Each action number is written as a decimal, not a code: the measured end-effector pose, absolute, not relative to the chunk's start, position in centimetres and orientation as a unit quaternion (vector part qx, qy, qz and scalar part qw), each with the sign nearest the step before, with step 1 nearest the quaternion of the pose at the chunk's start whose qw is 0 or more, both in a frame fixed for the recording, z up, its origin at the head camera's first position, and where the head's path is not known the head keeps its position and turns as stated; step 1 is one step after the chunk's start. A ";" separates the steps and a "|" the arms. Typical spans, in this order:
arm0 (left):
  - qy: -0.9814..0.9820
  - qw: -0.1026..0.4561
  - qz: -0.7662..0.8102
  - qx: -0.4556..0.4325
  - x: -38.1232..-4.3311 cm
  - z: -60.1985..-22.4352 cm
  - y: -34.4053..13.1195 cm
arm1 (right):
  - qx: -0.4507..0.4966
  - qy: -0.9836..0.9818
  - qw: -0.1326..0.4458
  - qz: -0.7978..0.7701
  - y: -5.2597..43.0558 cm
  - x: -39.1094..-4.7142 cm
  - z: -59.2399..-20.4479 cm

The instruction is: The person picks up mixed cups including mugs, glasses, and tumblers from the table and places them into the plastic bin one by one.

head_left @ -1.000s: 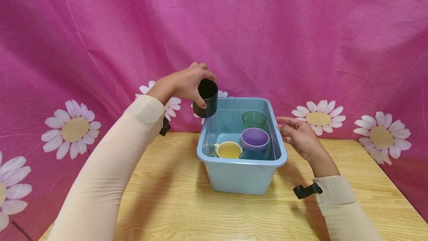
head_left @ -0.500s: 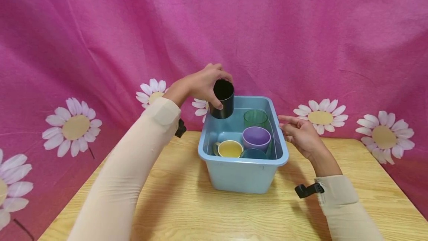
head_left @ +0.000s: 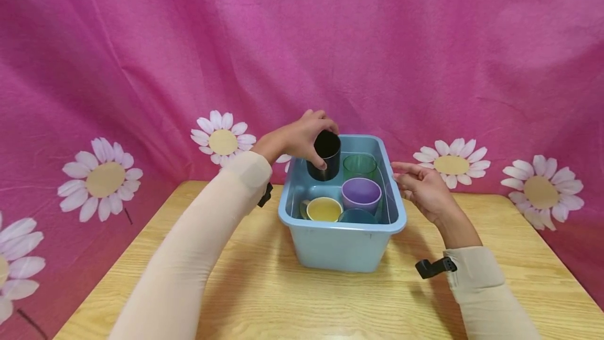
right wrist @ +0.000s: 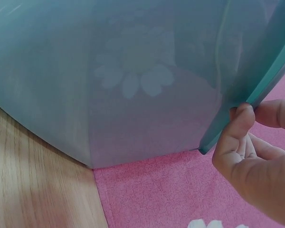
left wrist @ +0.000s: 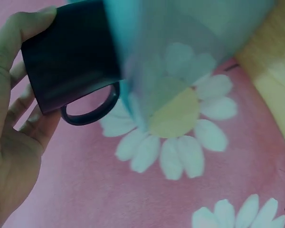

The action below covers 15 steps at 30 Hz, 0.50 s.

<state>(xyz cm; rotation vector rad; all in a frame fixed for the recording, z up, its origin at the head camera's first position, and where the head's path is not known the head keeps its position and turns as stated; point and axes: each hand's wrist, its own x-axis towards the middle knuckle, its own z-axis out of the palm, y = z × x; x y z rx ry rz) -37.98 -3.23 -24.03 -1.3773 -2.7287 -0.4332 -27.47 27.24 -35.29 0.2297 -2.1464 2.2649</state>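
In the head view my left hand (head_left: 302,138) grips a black mug (head_left: 329,159) by its rim, thumb on the near side. The mug hangs upright over the back left part of a blue plastic tub (head_left: 337,248), its lower part below the rim. The left wrist view shows the mug's handle (left wrist: 92,111), which the hand leaves free. At the tub's right side, my right hand (head_left: 427,190) pinches the tub's rim (right wrist: 256,90) between thumb and index finger. Inside the tub stand a yellow mug (head_left: 324,210), a purple cup (head_left: 361,193) and a green glass (head_left: 359,166).
A dark teal glass (head_left: 357,216) sits in the tub's front right, mostly hidden by the front wall. The tub stands on a wooden table (head_left: 302,303). Behind the table hangs a pink cloth (head_left: 424,51) with daisies.
My left hand has carried the black mug rightward from outside the tub's left rim to over its back left, then lowered it. The right hand stays at the rim.
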 end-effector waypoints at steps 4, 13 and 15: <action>-0.887 0.021 -0.129 -0.442 -38.2 -25.2 -3.0 | 0.069 -0.689 0.005 0.721 27.3 -27.5 -35.3; -0.888 -0.009 -0.099 -0.449 -38.3 -26.9 -2.6 | 0.069 -0.686 0.004 0.725 27.4 -27.5 -35.3; -0.889 -0.009 -0.091 -0.449 -38.3 -27.2 -2.5 | 0.071 -0.683 0.004 0.727 27.4 -27.5 -35.3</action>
